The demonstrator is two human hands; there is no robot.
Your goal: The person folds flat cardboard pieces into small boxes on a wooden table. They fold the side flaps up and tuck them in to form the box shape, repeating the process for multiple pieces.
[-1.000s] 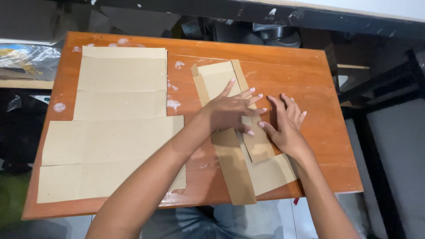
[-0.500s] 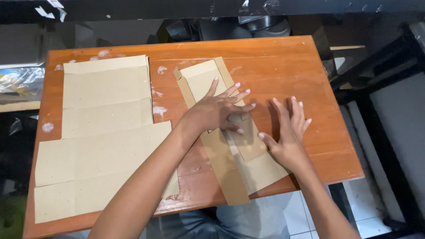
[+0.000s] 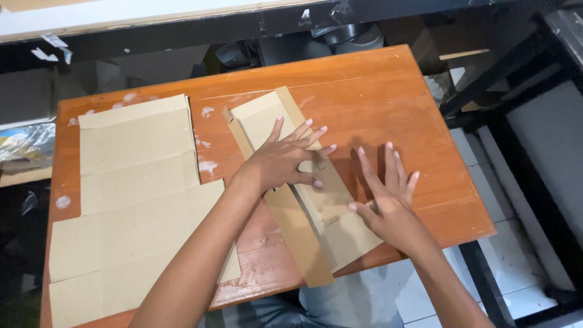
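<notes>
- A large flat sheet of brown cardboard point(image 3: 136, 200) lies on the left part of my orange-brown wooden counter point(image 3: 376, 97), untouched.
- My left hand point(image 3: 285, 159) is open, fingers spread, pressing flat on the long folded strip of brown cardboard point(image 3: 291, 182) that runs diagonally across the counter's middle.
- My right hand point(image 3: 388, 200) is open too, palm down, fingers splayed, at the strip's right edge near the counter's front.

orange wooden table point(image 3: 388, 91) over white tiled floor point(image 3: 486, 182).
</notes>
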